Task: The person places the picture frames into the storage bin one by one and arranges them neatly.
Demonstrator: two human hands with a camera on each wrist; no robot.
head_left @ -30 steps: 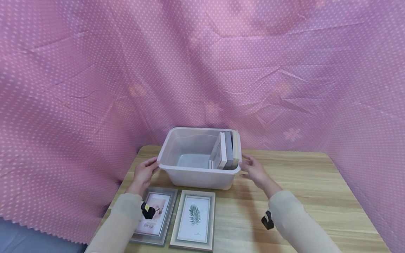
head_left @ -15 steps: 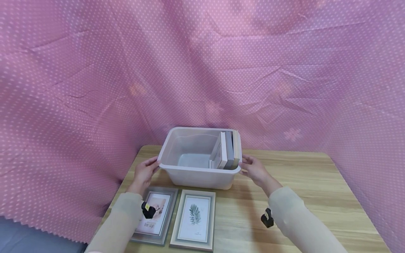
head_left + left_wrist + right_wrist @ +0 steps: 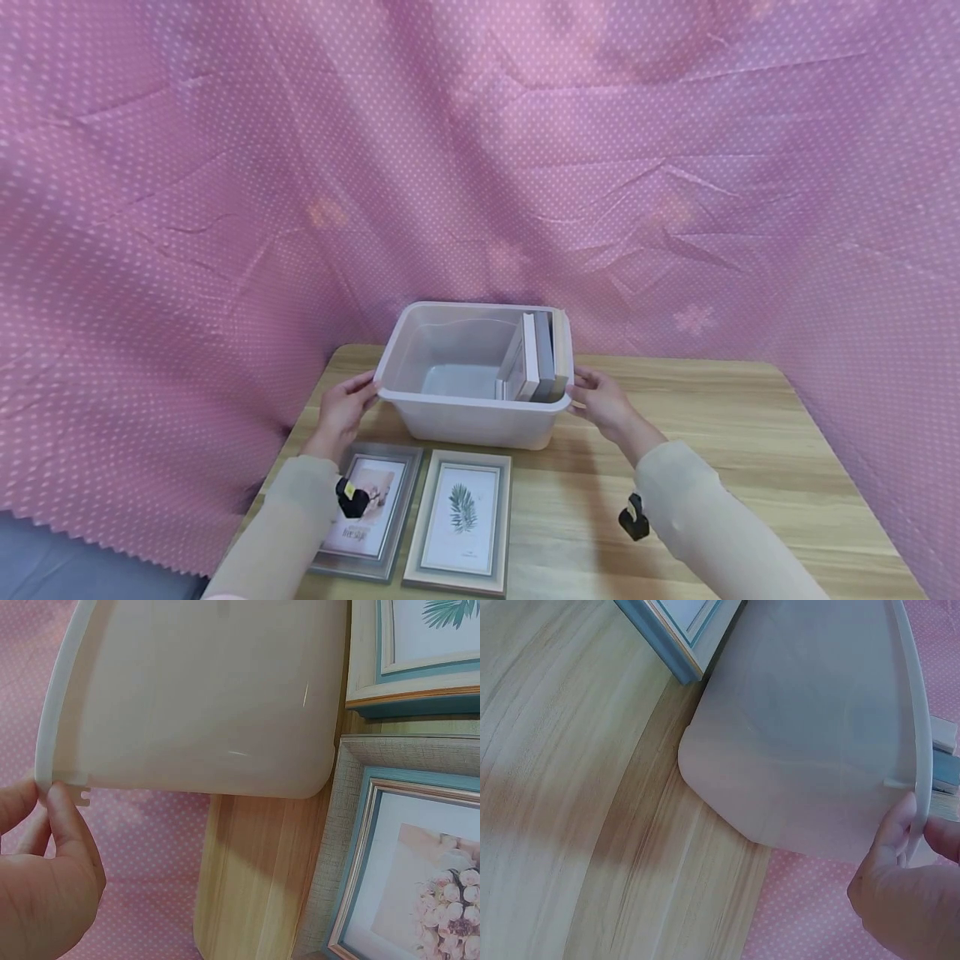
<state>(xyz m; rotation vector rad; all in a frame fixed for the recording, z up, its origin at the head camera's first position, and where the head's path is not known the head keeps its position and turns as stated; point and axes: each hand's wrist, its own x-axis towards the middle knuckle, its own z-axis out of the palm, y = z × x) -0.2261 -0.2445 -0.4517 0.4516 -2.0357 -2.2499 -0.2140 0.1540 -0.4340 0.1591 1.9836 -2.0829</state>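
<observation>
A white plastic storage bin [image 3: 468,423] stands on the wooden table, its opening facing up. My left hand [image 3: 342,415] pinches its rim at the near left corner; in the left wrist view the thumb and fingers [image 3: 69,825] meet on that rim. At the near right corner my right hand [image 3: 606,408] pinches the rim as well, with a finger [image 3: 896,825] under the edge in the right wrist view. Inside the bin, several picture frames [image 3: 542,354] stand on edge against the right wall. The bin's left part shows its bare floor.
Two picture frames lie face up before the bin: a grey one with a flower picture [image 3: 367,508], partly under the left sleeve, and a cream one with a leaf print [image 3: 459,521]. A pink dotted curtain [image 3: 480,167] hangs around the wooden table [image 3: 720,433].
The right hand's fingers have closed in on the bin's rim since a second ago. The left hand and the bin have stayed in place.
</observation>
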